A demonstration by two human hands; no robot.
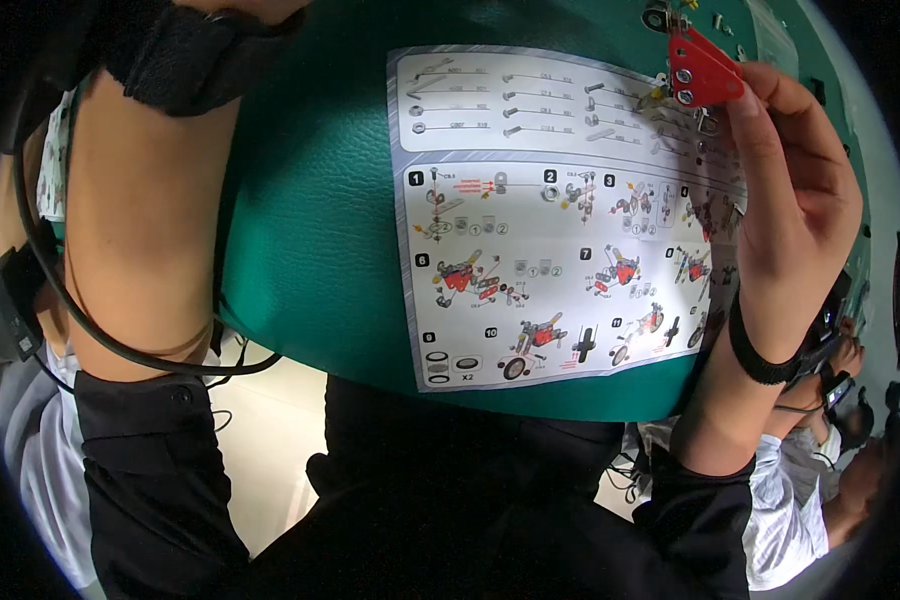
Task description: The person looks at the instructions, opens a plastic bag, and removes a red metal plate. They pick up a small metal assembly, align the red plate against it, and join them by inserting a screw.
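Between thumb and fingers, my right hand pinches a red triangular metal plate with silver nuts on its face. Small metal parts, including a dark round one, sit at its upper end; the plate is raised over the right top corner of a printed instruction sheet. The sheet lies on the green mat and shows rows of parts and numbered steps for a toy motorcycle. Only a sliver of my left hand shows at the top edge, past a black wrist strap; its fingers are out of sight.
Loose small screws lie on the green mat beyond the sheet, beside a clear plastic bag. A black cable loops across my left forearm. Other people in white sit close by on both sides.
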